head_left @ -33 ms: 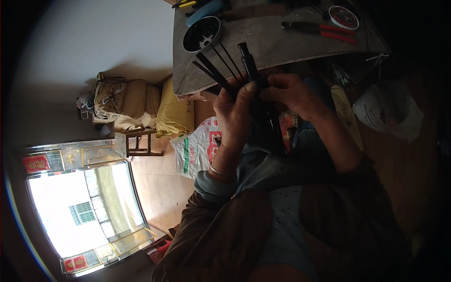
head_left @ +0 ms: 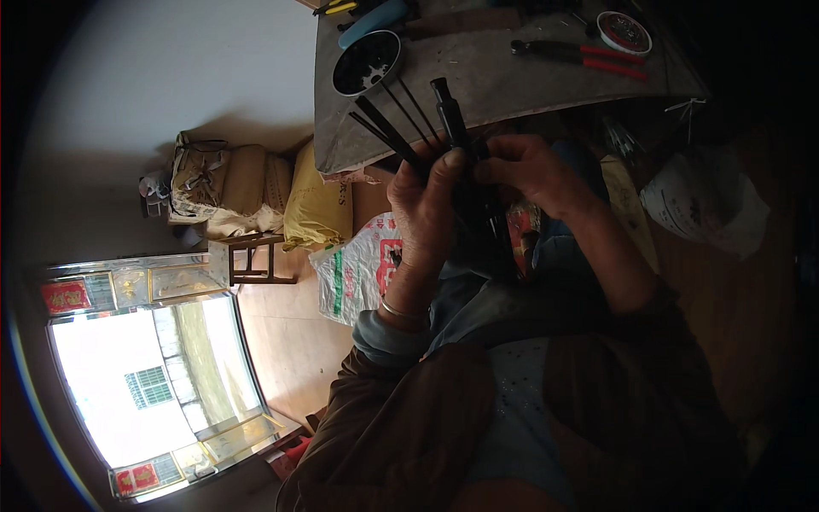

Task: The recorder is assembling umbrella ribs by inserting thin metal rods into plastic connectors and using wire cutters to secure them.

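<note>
My left hand (head_left: 424, 200) is closed round a bundle of slim black rods (head_left: 391, 132) and a thicker black tube (head_left: 450, 111) with a stepped, capped end. Together they look like parts of a folding umbrella frame. The rods fan out up and left past my fingers, and its thumb presses at the base of the tube. Just right of the tube, my right hand (head_left: 533, 175) pinches with thumb and fingers bent. What sits between those fingertips is too dark to make out. Dark lengths of the same thing hang below both hands over my lap.
On the worktable (head_left: 486, 77) beyond my hands stand a bowl of small black parts (head_left: 397, 44), red-handled pliers (head_left: 589, 56) and a small round tub (head_left: 602, 34). Sacks (head_left: 320, 200) and a wooden stool (head_left: 223, 261) are at the left, a plastic bag (head_left: 704, 196) at the right.
</note>
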Demonstrator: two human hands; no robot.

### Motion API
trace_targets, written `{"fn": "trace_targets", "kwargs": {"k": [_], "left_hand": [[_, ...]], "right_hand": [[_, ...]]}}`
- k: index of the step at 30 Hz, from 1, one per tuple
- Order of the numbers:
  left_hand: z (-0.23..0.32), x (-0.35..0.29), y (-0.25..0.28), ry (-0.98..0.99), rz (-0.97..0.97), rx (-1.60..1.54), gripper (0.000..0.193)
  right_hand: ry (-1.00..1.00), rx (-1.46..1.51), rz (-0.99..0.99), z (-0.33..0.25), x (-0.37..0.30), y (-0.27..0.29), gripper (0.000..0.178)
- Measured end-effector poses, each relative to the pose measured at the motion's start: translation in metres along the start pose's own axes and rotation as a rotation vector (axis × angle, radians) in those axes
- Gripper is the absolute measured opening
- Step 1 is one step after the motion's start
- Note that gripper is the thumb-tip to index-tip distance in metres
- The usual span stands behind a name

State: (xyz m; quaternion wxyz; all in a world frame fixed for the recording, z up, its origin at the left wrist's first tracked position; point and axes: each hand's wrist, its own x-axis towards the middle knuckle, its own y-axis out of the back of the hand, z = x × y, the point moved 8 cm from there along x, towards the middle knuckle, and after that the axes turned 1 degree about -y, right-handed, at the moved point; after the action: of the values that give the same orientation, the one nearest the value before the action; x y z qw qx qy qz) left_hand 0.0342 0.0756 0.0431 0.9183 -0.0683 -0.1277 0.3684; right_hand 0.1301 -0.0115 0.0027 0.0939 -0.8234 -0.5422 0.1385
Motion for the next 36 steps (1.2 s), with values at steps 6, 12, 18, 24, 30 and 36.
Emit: {"fn": "trace_targets", "kwargs": {"k": [6,12,18,24,30,36], "left_hand": [[0.003,-0.001,0.002,-0.058,0.031,0.021,0.021],[0.005,-0.003,-0.003,-0.034,0.014,0.087,0.019],[0.011,-0.010,-0.002,-0.102,0.029,0.128,0.019],[0.017,-0.013,-0.003,-0.127,0.025,0.137,0.020],[0.020,-0.008,-0.003,-0.028,-0.005,0.286,0.025],[0.006,0.004,0.005,0.158,-0.075,0.154,0.026]], "right_hand": [[0.008,-0.018,0.020,0.000,-0.004,-0.002,0.020],[0.069,0.017,0.078,-0.001,-0.006,-0.008,0.021],[0.027,0.017,0.081,0.002,-0.006,-0.006,0.022],[0.038,-0.070,0.087,0.015,-0.002,-0.007,0.020],[0.219,-0.171,0.165,-0.003,-0.010,-0.020,0.020],[0.404,-0.410,0.205,-0.020,-0.015,-0.020,0.017]]}}
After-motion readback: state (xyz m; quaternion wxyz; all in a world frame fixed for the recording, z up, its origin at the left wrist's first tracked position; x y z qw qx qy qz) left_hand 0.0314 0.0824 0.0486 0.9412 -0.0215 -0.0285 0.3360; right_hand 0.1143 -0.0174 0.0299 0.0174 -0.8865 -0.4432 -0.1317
